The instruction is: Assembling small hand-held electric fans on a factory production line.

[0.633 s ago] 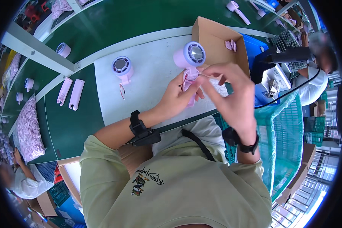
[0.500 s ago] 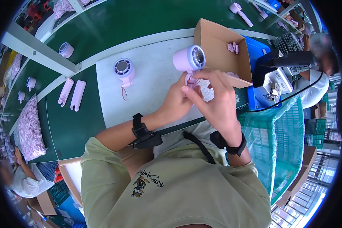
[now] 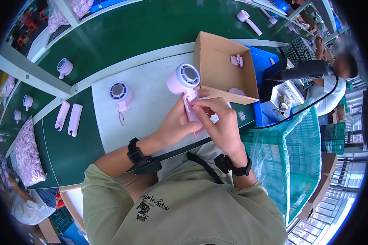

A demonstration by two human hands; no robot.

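Note:
A light purple handheld fan (image 3: 182,79) is held up over the white mat, its round grille turned upward. My left hand (image 3: 176,124) wraps around its slim pink handle shell (image 3: 192,115), which points down toward me. At the neck, where a bit of red wire shows, the thumb and fingers of my right hand (image 3: 220,120) pinch together; the exact grip is partly hidden. To the left, a second fan head (image 3: 119,92) stands on the mat with thin wires trailing from its stem. Two pink handle shells (image 3: 74,119) lie further left on the green table.
A cardboard box (image 3: 225,65) with a few pink pieces stands beyond my right hand, against a blue bin (image 3: 259,55). A green lined crate (image 3: 288,155) is at my right. A bag of pink parts (image 3: 29,157) lies far left. Co-workers are at both sides.
The held fan has tilted so its grille faces more upward, and its handle shell now shows between my hands. My right hand has lowered beside the neck. The whole view has shifted slightly.

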